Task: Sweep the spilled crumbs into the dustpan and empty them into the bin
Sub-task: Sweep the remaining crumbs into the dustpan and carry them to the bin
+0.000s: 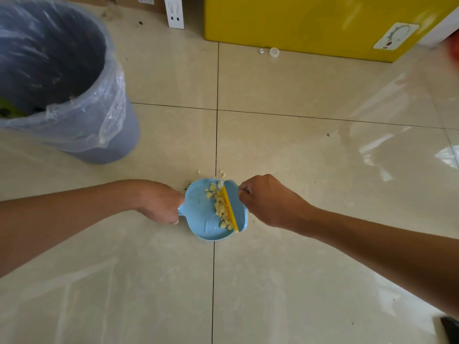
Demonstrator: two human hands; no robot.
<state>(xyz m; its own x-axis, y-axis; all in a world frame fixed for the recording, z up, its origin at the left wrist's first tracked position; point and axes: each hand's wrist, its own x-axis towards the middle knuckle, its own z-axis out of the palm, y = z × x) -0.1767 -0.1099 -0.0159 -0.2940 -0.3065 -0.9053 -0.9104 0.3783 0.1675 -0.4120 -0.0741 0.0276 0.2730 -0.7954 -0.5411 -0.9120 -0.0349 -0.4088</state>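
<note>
Open floor [173, 135] separates dustpan [201, 214] from lined bin [74, 115].

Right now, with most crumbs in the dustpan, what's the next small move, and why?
Probably reach the brush past the far rim of the dustpan and draw the stray crumbs in. The main pile sits in the pan against the brush, held by the right hand; the left hand grips the handle. Emptying into the bin now would leave those bits.

- Bright, soft light is glaring off the glossy floor [372, 155] at right.
- The wide-angle lens is bending the edges; the bin [49, 70] is looking blurred.
</note>
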